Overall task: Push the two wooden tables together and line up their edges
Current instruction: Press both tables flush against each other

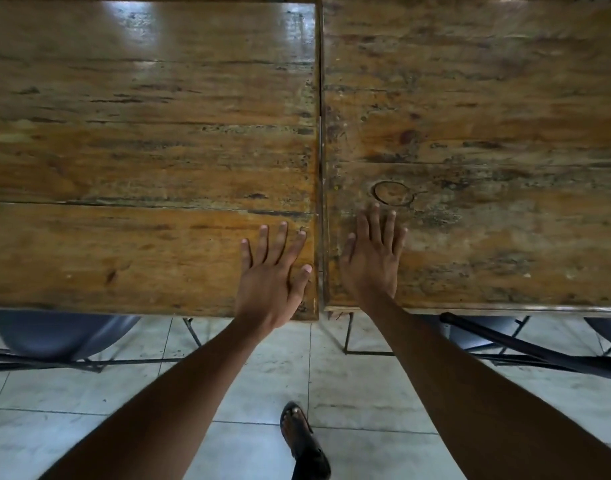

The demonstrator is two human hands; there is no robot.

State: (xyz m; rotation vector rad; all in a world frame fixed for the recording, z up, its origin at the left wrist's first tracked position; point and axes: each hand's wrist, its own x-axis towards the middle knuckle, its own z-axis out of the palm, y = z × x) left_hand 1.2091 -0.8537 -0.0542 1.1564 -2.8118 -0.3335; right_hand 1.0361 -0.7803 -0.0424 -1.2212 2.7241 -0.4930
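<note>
Two worn brown plank worktops fill the upper frame, meeting at a thin centre seam.
Left worktop [124, 133] carries the left hand [272, 271], right worktop [487, 116] the right hand [371, 258]: both hands flat, fingers spread, gripping nothing, likely to nudge near edges flush.

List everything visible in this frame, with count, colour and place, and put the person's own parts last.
Wooden tables: two, worn brown; left table and right table side by side, a thin seam between them.
Ring mark: one, dark, on the right table beyond the fingers.
Chairs: blue-grey seats on dark metal frames, one under the left table, parts of others under the right table.
Floor: pale tiles, below the near edges.
Left hand: flat on the left table's near corner.
Right hand: flat on the right table's near corner.
Foot: one, in a dark sandal, on the floor.
</note>
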